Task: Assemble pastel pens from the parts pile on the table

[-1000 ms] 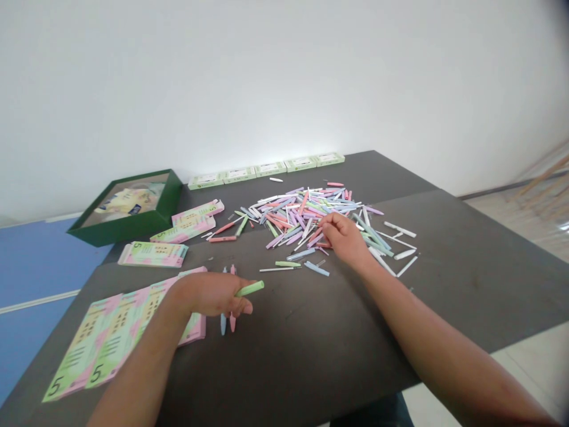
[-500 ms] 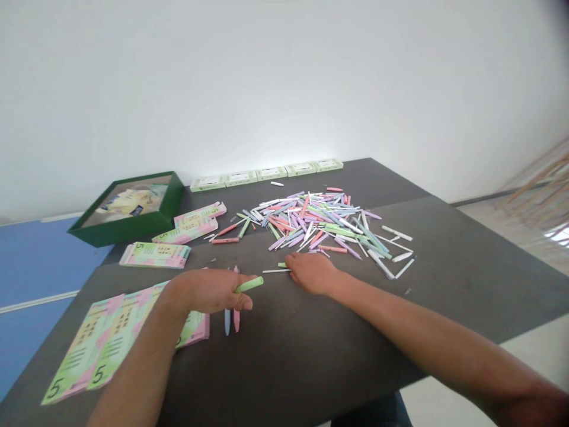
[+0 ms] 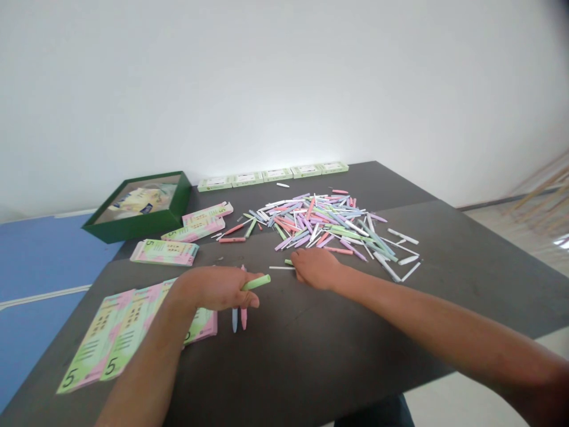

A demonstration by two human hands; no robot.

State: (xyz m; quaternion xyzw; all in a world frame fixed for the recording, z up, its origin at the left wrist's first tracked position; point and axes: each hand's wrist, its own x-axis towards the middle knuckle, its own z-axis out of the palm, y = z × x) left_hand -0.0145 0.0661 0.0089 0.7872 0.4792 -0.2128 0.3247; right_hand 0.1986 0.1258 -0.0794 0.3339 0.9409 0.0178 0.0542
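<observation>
My left hand (image 3: 226, 289) is closed around a light green pen barrel (image 3: 256, 283), whose open end points right. Beneath that hand a blue pen (image 3: 235, 320) and a pink pen (image 3: 243, 318) lie side by side on the dark table. My right hand (image 3: 315, 268) is down at the near edge of a heap of pastel pen parts (image 3: 320, 219), its fingers closed. A short green pen part (image 3: 288, 261) pokes out from its fingertips. Touching or just beside them is a thin white refill (image 3: 281, 268); the fingers hide its right end.
Flat printed pen packets (image 3: 95, 338) lie in a row at the near left, partly behind my left forearm. More packets (image 3: 165, 252) lie farther back. A green box (image 3: 133, 222) holding plastic bags stands at the back left. Several pale boxes (image 3: 248, 178) line the wall.
The whole scene sits slightly farther right and is tilted a little as the camera has shifted. Both hands keep nearly the same place and grip.
</observation>
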